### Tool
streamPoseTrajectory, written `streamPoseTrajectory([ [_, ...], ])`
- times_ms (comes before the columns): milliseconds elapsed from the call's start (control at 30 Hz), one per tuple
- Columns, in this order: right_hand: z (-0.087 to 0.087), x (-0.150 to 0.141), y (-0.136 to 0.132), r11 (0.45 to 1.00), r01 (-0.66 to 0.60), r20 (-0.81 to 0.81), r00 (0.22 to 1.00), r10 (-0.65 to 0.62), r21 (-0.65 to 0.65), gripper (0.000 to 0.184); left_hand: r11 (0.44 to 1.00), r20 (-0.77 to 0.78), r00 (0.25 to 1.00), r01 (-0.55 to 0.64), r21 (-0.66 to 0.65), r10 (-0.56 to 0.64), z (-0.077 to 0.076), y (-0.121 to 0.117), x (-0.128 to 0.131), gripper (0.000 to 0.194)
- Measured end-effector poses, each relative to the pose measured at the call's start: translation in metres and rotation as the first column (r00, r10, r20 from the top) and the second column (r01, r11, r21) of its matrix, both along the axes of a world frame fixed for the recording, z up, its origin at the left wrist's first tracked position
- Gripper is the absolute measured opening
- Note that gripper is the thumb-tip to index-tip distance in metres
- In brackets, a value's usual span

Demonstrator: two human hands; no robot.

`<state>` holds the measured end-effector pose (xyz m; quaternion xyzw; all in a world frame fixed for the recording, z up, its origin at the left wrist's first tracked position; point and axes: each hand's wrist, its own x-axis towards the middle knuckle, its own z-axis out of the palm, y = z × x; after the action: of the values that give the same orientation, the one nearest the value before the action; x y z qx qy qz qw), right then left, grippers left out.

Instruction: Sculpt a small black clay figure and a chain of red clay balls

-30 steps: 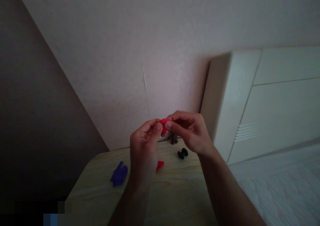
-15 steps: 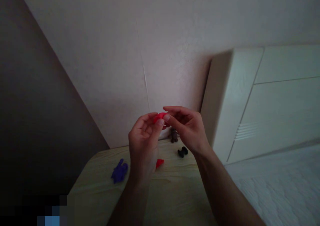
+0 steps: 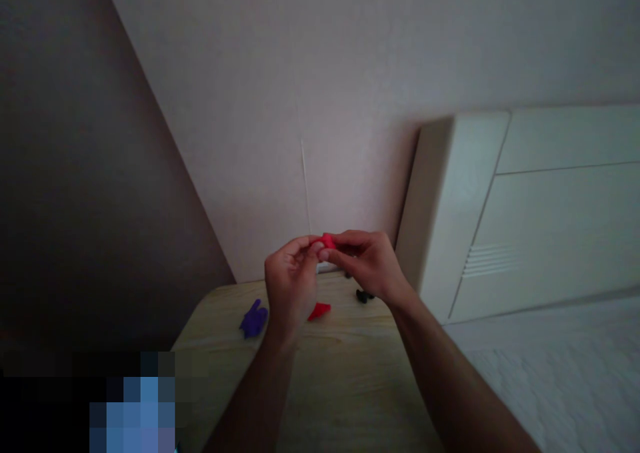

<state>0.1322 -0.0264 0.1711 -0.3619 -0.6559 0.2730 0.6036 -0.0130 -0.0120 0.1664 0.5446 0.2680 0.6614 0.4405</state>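
Between my two hands, above the far part of a wooden tabletop point(image 3: 350, 373), is a small red piece point(image 3: 327, 241) whose kind I cannot make out. My left hand point(image 3: 293, 273) pinches it from the left with thumb and fingers. From the right, my right hand point(image 3: 370, 259) grips it the same way, and the fingers hide most of it. Below them on the tabletop lies another red piece point(image 3: 320, 311), flat and pointed. A purple piece point(image 3: 254, 319) of irregular shape rests left of my left wrist. A black spool-shaped thing point(image 3: 363, 296) is partly covered by my right hand.
A pale wall point(image 3: 250, 106) rises behind the tabletop, with a thin white line point(image 3: 305, 179) running down it. A white headboard point(image 3: 565, 226) stands at the right, over a quilted white bed point(image 3: 565, 373). A dark surface point(image 3: 100, 206) fills the left side.
My hands have drawn closer together around the red piece, the right fingertips now closed on it. The view has shifted a little, and the brown figure at the back is now mostly hidden.
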Motion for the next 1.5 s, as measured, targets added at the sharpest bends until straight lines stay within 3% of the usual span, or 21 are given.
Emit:
streamPoseTrajectory([
  [167, -0.014, 0.007, -0.03, 0.985, -0.129, -0.009, 0.992, 0.129, -0.112, 0.03, 0.986, -0.158, 0.975, 0.147, -0.083, -0.159, -0.01, -0.025, -0.011, 0.018],
  [300, -0.043, 0.009, -0.048, 0.975, -0.081, 0.003, 0.996, 0.084, -0.207, 0.032, 0.93, -0.16, 0.936, 0.27, -0.249, -0.314, -0.044, -0.031, -0.016, 0.029],
  [433, -0.079, 0.006, -0.05, 0.947, -0.099, -0.037, 0.995, 0.092, -0.307, 0.044, 0.879, -0.098, 0.906, 0.367, -0.305, -0.412, -0.078, -0.029, -0.023, 0.032],
  [533, -0.104, 0.0, -0.043, 0.922, -0.088, -0.072, 0.995, 0.065, -0.377, 0.052, 0.857, -0.074, 0.912, 0.348, -0.379, -0.403, -0.096, -0.027, -0.03, 0.04],
  [633, -0.123, -0.006, -0.036, 0.915, -0.008, -0.081, 0.996, -0.027, -0.402, 0.053, 0.859, -0.037, 0.948, 0.268, -0.436, -0.315, -0.112, -0.026, -0.032, 0.049],
  [733, -0.137, -0.012, -0.033, 0.939, 0.137, -0.052, 0.986, -0.161, -0.316, 0.045, 0.87, 0.007, 0.974, 0.207, -0.448, -0.228, -0.129, -0.025, -0.03, 0.042],
  [800, -0.143, -0.015, -0.033, 0.944, 0.199, -0.044, 0.975, -0.218, -0.262, 0.04, 0.857, 0.039, 0.971, 0.225, -0.464, -0.234, -0.138, -0.025, -0.026, 0.037],
  [1000, -0.155, -0.022, -0.033, 0.928, 0.152, -0.166, 0.962, -0.218, -0.341, 0.041, 0.839, 0.109, 0.976, 0.216, -0.5, -0.187, -0.148, -0.027, -0.017, 0.035],
  [1100, -0.158, -0.02, -0.033, 0.911, 0.138, -0.138, 0.969, -0.206, -0.388, 0.042, 0.853, 0.102, 0.982, 0.188, -0.487, -0.159, -0.152, -0.026, -0.016, 0.034],
  [1367, -0.167, -0.017, -0.033, 0.885, 0.137, -0.099, 0.975, -0.201, -0.444, 0.043, 0.934, -0.104, 0.984, 0.099, -0.343, -0.142, -0.163, -0.024, -0.015, 0.011],
  [1500, -0.169, -0.019, -0.033, 0.882, 0.114, -0.093, 0.98, -0.175, -0.457, 0.043, 0.946, -0.201, 0.971, 0.062, -0.319, -0.131, -0.167, -0.019, -0.018, 0.014],
])
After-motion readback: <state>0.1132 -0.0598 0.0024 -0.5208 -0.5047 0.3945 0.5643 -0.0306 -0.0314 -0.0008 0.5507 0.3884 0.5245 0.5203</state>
